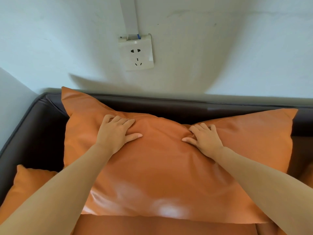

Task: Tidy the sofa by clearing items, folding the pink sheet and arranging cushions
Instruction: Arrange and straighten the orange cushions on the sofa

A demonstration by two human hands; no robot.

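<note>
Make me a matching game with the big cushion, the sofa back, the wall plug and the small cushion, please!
Things:
1. big cushion
2. sofa back
3. wall plug
4. small cushion

Descriptions:
A. white, on the wall
B. dark brown, against the wall
C. orange, peeking out at lower left
D. orange, pressed under both hands

The left hand and right hand lie flat on it.

Pairs: 1-D, 2-B, 3-A, 4-C

Bright, soft daylight throughout. Broad curved shadow across the wall [169, 78] above the sofa back [169, 102]. White glare patches on the glossy orange cushion [160, 167] at lower centre. Strong wide-angle bending toward the edges; mild softness overall, forearms at the bottom corners slightly blurred.
</note>
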